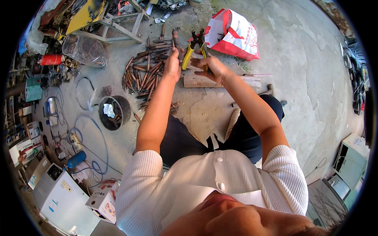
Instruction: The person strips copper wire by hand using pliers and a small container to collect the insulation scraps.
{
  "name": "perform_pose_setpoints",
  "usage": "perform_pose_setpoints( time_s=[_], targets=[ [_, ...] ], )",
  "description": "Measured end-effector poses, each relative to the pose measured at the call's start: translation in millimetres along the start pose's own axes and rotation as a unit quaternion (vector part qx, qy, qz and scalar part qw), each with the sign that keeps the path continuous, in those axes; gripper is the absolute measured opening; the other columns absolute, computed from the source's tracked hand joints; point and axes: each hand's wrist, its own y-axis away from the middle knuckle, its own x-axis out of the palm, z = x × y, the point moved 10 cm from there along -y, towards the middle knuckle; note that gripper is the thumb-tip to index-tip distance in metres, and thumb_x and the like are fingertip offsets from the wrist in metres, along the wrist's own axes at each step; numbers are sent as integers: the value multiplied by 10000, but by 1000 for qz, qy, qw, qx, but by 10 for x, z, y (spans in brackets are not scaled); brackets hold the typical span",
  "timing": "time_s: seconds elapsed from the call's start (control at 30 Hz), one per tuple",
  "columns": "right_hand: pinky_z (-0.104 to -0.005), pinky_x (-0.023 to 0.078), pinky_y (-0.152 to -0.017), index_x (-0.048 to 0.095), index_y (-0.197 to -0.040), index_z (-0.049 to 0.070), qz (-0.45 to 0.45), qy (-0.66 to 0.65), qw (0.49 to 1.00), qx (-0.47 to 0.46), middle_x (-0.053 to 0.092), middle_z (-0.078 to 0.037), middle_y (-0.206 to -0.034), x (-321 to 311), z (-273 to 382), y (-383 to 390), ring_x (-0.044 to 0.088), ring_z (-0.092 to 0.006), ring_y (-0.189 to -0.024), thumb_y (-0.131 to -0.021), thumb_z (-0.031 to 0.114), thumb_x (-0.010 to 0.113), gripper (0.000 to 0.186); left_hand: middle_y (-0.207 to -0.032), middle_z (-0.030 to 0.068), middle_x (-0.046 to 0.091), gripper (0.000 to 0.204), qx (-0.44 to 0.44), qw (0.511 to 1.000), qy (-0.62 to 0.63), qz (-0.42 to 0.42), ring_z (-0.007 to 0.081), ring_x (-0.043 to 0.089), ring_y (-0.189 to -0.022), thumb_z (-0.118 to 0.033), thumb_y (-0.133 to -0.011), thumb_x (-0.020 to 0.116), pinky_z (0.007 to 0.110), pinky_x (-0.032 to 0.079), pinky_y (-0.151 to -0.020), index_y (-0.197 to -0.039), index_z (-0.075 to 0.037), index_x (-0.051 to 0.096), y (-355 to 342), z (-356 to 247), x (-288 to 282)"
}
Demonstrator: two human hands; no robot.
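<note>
My left hand (172, 66) is closed around a dark brown, rod-shaped metal piece (175, 37), which points away from me. Just right of it, my right hand (212, 68) grips a pair of pliers (188, 56) with yellow handles and dark jaws. The handles are spread apart and the jaws point away, close to the metal piece but seemingly not on it. Left of my hands lies a heap of similar copper-brown pieces (149, 74) on the floor. A wooden block (195, 82) lies below my right hand, partly covered by my forearm.
A red and white bag (246, 38) stands beyond my right hand. A black bucket (125, 113) with scraps is at the left, near blue hoses (105, 146). A hammer (269, 91) lies by my right knee. A stand with a yellow top (83, 19) is at the far left.
</note>
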Motion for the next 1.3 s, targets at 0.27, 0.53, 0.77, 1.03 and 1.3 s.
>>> perform_pose_setpoints(
  time_s=[0.27, 0.53, 0.77, 1.03, 1.3],
  targets=[
    [-432, 425, -891, 537, -1100, 121, 82, -62, 993, 56, 558, -28, -1032, 285, -107, 129, 535, -161, -930, -873, 287, 619, 293, -1070, 37, 571, 322, -4, 998, -57, 29, 155, 523, -1022, -367, -1006, 366, 332, 382, -919, -1109, -105, 523, 246, 155, 345],
    [-357, 438, -880, 485, -1235, 66, -44, 244, 968, -43, 585, -90, -1095, -90, 54, -90, 553, -226, -1052, -827, 406, 668, 562, -1037, 49, 598, 402, 180, 938, -294, 21, 158, 534, -954, -390, -1013, 323, 307, 407, -857, -1101, -58, 533, 303, -424, 450],
    [-405, 431, -925, 458, -1273, 19, -99, 560, 794, -214, 567, -240, -1106, -33, 380, 17, 547, -377, -1065, -751, 444, 689, 712, -824, 32, 546, 384, 239, 902, -357, -37, 155, 508, -767, -391, -1007, 351, 307, 412, -716, -1088, -50, 507, 332, -824, 274],
    [-449, 415, -956, 449, -1309, 62, -151, 616, 737, -235, 501, -243, -1201, 22, 470, 134, 492, -419, -1122, -746, 458, 673, 725, -802, 9, 518, 373, 229, 894, -381, -58, 133, 473, -751, -383, -1010, 358, 284, 391, -712, -1065, -48, 512, 387, -926, 249],
    [-462, 429, -936, 477, -1294, 84, -142, 623, 724, -260, 531, -243, -1134, 86, 553, 188, 520, -417, -1076, -734, 427, 693, 691, -841, 82, 583, 426, 247, 869, -426, -49, 233, 551, -781, -422, -1003, 323, 356, 428, -723, -1095, -47, 502, 320, -912, 174]
  ],
)
